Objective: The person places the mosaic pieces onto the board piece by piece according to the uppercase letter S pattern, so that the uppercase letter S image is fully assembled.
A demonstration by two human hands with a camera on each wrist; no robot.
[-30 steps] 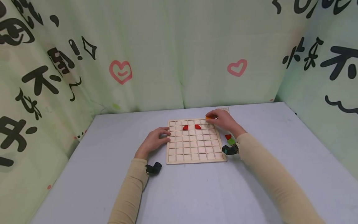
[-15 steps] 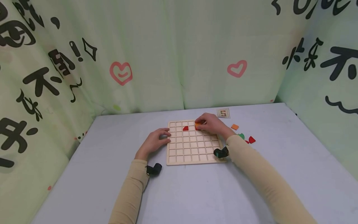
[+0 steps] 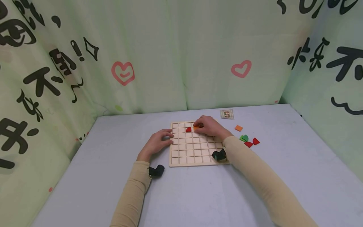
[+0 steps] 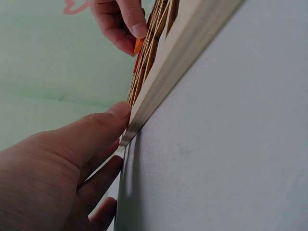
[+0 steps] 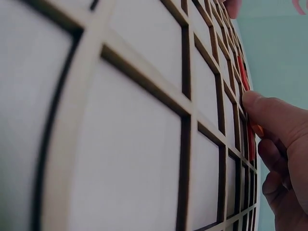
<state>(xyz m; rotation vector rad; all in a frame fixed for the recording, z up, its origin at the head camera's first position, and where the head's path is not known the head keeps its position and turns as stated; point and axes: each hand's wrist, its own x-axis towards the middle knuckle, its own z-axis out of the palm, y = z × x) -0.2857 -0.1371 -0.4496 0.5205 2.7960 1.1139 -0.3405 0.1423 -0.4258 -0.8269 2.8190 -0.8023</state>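
A wooden grid board (image 3: 185,146) lies on the table. My left hand (image 3: 156,143) rests at its left edge; in the left wrist view the thumb (image 4: 120,110) touches the rim, with the other fingers loosely extended beside it. My right hand (image 3: 210,126) pinches an orange tile (image 3: 195,128) over the board's second row from the back. To the left of that tile a red quarter-round piece (image 3: 188,129) sits in a cell. A second red piece (image 5: 251,144), seen in the right wrist view, lies beneath the right hand and is hidden in the head view.
Right of the board lie another orange tile (image 3: 238,128), green pieces (image 3: 244,138) and red pieces (image 3: 248,144). A small patterned card (image 3: 227,114) is near the table's back edge. Curtains with black writing and hearts surround the white table (image 3: 198,195).
My right hand has moved left over the board with the orange tile, from the back right corner to between the red pieces. My left hand has stayed at the edge.
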